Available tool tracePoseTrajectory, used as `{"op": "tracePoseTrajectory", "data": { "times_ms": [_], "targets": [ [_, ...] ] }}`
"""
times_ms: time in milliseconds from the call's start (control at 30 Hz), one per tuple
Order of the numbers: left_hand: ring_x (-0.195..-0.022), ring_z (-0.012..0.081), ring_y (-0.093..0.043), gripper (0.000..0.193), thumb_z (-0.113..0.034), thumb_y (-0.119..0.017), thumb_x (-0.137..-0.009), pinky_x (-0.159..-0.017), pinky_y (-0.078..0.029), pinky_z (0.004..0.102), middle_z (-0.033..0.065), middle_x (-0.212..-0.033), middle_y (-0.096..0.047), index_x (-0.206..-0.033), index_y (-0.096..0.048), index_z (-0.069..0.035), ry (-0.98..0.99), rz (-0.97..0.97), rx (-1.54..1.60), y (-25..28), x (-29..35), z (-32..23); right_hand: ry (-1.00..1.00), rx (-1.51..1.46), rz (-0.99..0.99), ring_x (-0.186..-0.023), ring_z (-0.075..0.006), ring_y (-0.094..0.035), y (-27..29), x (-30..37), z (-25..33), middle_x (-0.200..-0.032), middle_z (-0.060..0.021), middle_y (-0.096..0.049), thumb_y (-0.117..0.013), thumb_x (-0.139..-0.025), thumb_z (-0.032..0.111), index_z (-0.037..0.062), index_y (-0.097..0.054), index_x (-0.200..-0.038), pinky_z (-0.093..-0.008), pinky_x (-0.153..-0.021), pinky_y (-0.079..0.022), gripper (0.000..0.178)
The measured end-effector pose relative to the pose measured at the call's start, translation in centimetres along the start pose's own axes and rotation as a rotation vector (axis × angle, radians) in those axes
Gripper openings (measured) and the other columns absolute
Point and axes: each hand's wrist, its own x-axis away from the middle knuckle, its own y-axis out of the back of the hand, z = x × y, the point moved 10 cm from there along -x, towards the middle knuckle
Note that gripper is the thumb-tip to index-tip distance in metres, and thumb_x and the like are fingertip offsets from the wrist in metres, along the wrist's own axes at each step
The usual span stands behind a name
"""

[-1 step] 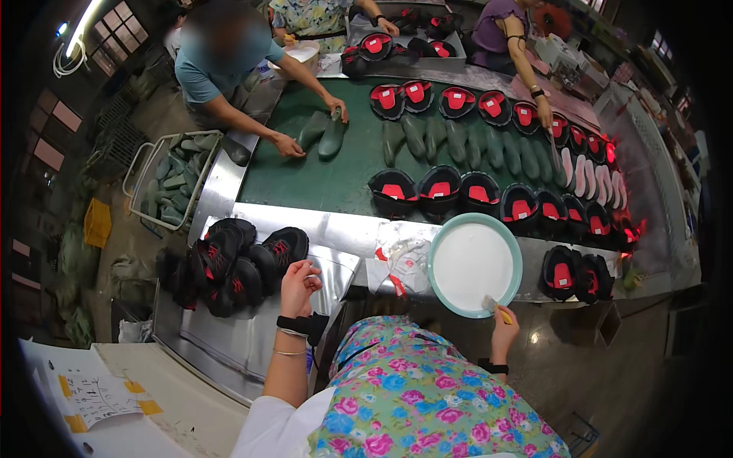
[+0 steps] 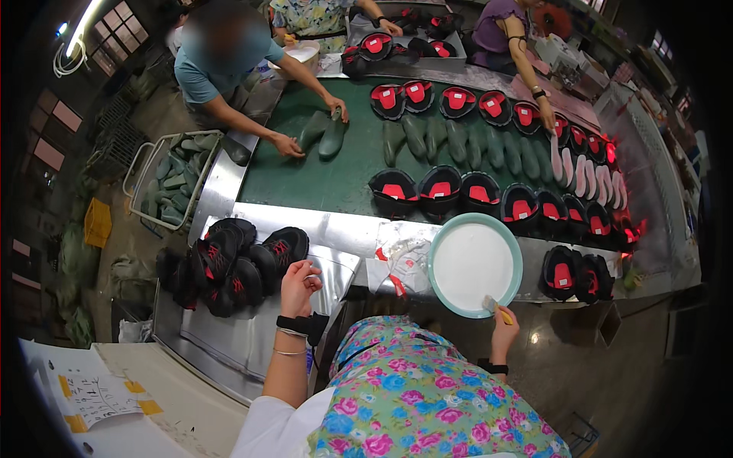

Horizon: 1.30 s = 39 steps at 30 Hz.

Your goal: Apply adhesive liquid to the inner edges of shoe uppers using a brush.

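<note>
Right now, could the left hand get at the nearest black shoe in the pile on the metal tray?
Probably yes: the left hand seems empty, its fingers loosely curled, and the black shoe lies close to its left with nothing visible between them.

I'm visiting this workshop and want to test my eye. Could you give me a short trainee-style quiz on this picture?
1. Which foreground hand holds the brush: A, left; B, right?
2. True or false: the round bowl contains something black.
3. Fill in: the black shoes with red laces lie nearest the foreground ____ hand.

Key: 1, B, the right hand; 2, false, the bowl contains something white; 3, left hand.
</note>
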Motion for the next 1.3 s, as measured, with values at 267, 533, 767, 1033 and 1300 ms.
{"op": "tracePoseTrajectory", "data": {
  "times_ms": [267, 533, 767, 1033, 1300],
  "targets": [
    [-0.059, 0.0119, -0.053, 0.015, -0.017, -0.051, -0.092, -0.059, -0.046, 0.027, 0.0063, -0.08, -0.06, -0.101, -0.052, -0.005, 0.002, -0.049, -0.003, 2.1, -0.2, 0.0, 0.061, -0.036, -0.056, -0.077, -0.0129, -0.058, -0.4, -0.5, 0.1, -0.085, -0.0051, -0.063, -0.066, -0.082, 0.006, -0.0015, -0.065, -0.094, -0.0242, -0.069, -0.048, 0.014],
    [-0.057, 0.0105, -0.055, 0.012, -0.018, -0.054, -0.09, -0.056, -0.048, 0.0265, 0.0045, -0.079, -0.06, -0.096, -0.053, -0.008, 0.012, -0.162, -0.147, 9.4, 0.0, -1.6, 0.098, -0.027, -0.049, -0.07, -0.0089, -0.055, -0.9, 0.0, 1.2, -0.081, -0.003, -0.061, -0.065, -0.084, 0.007, -0.0014, -0.065, -0.096, -0.0204, -0.064, -0.045, 0.015],
    [-0.075, 0.0202, -0.059, 0.036, -0.024, -0.067, -0.079, -0.061, -0.049, 0.0339, 0.01, -0.091, -0.06, -0.105, -0.052, -0.005, -0.178, -0.533, -0.925, 21.6, -2.3, -0.1, 0.066, 0.021, 0.017, -0.084, -0.0133, -0.056, -2.4, -0.1, 0.9, -0.093, -0.0063, -0.062, -0.063, -0.086, 0.008, -0.0027, -0.063, -0.099, -0.0242, -0.074, -0.046, 0.017],
    [-0.126, 0.0405, -0.03, 0.118, -0.04, -0.083, -0.056, -0.1, -0.034, 0.0524, 0.0227, -0.144, -0.024, -0.146, -0.01, -0.019, -0.225, -0.841, -1.532, 20.2, -4.4, -0.3, 0.177, 0.034, -0.044, -0.074, -0.0084, -0.055, -3.0, -0.3, 4.4, -0.083, -0.002, -0.061, -0.065, -0.085, 0.01, -0.0018, -0.064, -0.1, -0.0205, -0.065, -0.045, 0.019],
    [-0.136, 0.0374, -0.018, 0.114, -0.042, -0.079, -0.061, -0.104, -0.027, 0.0551, 0.0181, -0.15, -0.009, -0.147, -0.007, -0.024, -0.246, -0.803, -1.694, 17.2, -8.8, -0.4, 0.112, 0.048, -0.059, -0.076, -0.0097, -0.056, -3.7, -0.2, 5.1, -0.088, -0.0035, -0.061, -0.063, -0.086, 0.008, -0.0027, -0.063, -0.102, -0.0216, -0.068, -0.046, 0.019]
  ]
}}
